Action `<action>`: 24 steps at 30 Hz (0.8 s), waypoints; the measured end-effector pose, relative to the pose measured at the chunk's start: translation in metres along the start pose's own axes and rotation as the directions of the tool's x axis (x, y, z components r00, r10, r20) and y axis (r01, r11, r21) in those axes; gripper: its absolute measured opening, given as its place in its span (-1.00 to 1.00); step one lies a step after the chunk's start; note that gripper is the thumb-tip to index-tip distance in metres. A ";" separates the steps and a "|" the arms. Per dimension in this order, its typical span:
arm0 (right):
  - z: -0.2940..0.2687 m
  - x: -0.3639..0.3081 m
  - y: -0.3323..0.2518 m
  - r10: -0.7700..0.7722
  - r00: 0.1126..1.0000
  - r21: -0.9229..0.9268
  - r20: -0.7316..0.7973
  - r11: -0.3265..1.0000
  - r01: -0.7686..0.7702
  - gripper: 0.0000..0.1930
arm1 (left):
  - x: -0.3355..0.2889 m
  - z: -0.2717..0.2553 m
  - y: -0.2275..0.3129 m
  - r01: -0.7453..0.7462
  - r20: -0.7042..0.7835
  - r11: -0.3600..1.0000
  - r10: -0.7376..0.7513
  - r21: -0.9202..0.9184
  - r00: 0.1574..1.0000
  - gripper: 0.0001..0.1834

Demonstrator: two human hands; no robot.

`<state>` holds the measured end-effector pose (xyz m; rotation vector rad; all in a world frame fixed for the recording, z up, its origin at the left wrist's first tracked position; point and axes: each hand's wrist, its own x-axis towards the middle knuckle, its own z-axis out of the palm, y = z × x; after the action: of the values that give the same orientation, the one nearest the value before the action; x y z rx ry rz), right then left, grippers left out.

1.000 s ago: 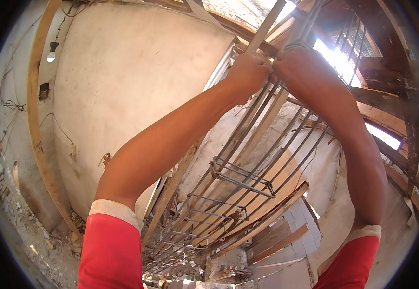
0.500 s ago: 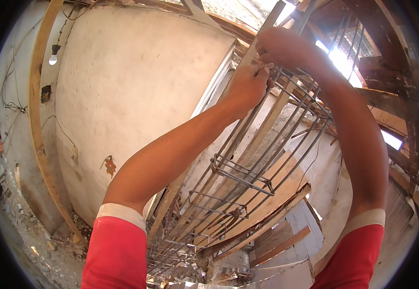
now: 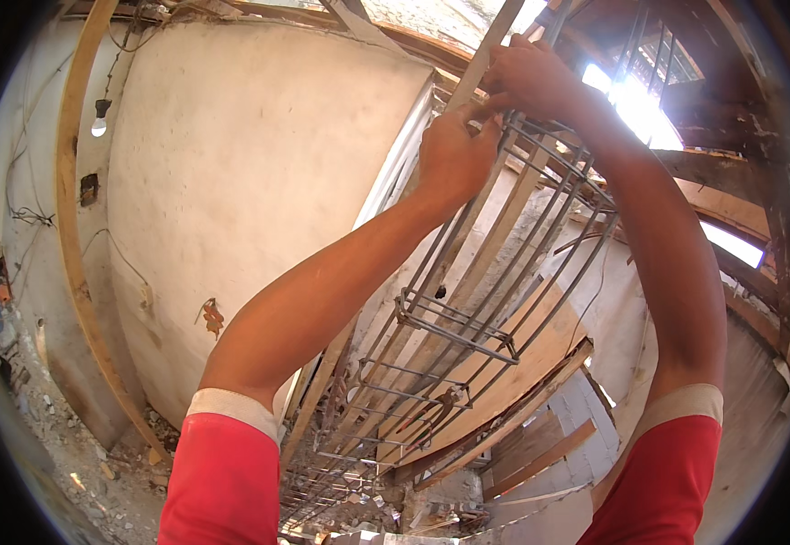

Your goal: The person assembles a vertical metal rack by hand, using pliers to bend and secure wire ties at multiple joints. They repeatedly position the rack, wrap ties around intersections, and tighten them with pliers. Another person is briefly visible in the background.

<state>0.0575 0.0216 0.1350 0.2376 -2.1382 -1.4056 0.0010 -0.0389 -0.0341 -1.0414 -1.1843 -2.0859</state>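
Note:
A tall cage of steel reinforcing bars [image 3: 495, 343], with square stirrups tied around it, rises from the rubble to the upper right. Both my hands are at its upper left corner, beside an upright wooden post. My left hand [image 3: 457, 156] is closed, thumb and fingers pinched together next to the top stirrup. Just above it, my right hand [image 3: 533, 82] curls closed, its fingertips almost meeting the left ones. Whatever the fingers pinch is too small or hidden to make out. Lower down, a pair of pincers [image 3: 440, 407] seems to hang on a stirrup.
A plastered wall [image 3: 268, 173] stands to the left, with a curved-looking timber [image 3: 66, 182] and a hanging light bulb [image 3: 99, 125] beyond it. Broken rubble [image 3: 86, 481] covers the floor. Wooden boards [image 3: 549, 463] lean behind the cage, and dark beams [image 3: 722, 182] cross at right.
My right hand has risen slightly and turned, its fingers shifting above the left. My left hand has moved a little left. The whole view has shifted slightly.

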 end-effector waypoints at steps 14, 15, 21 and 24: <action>0.021 -0.067 -0.015 0.386 0.748 0.477 -0.540 0.873 -0.106 -0.70 | 0.006 -0.022 0.015 0.116 0.227 0.993 -0.109 -0.014 0.968 -0.53; 0.016 -0.072 -0.020 0.430 0.743 0.527 -0.512 0.841 -0.124 -0.71 | 0.008 -0.024 0.016 0.111 0.240 0.994 -0.103 -0.021 0.965 -0.52; 0.048 -0.083 -0.035 0.555 0.774 0.704 -0.306 0.679 -0.208 -0.71 | -0.001 -0.017 0.022 0.195 0.249 0.979 -0.175 -0.058 0.952 -0.51; 0.063 -0.078 -0.026 0.509 0.858 0.892 -0.065 0.415 -0.179 -0.71 | -0.005 -0.006 0.012 0.153 0.169 0.970 -0.121 -0.191 0.978 -0.49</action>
<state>0.0839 0.0943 0.0656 0.3347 -2.2260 0.0968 0.0108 -0.0499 -0.0343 -1.2695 -1.1653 -2.3068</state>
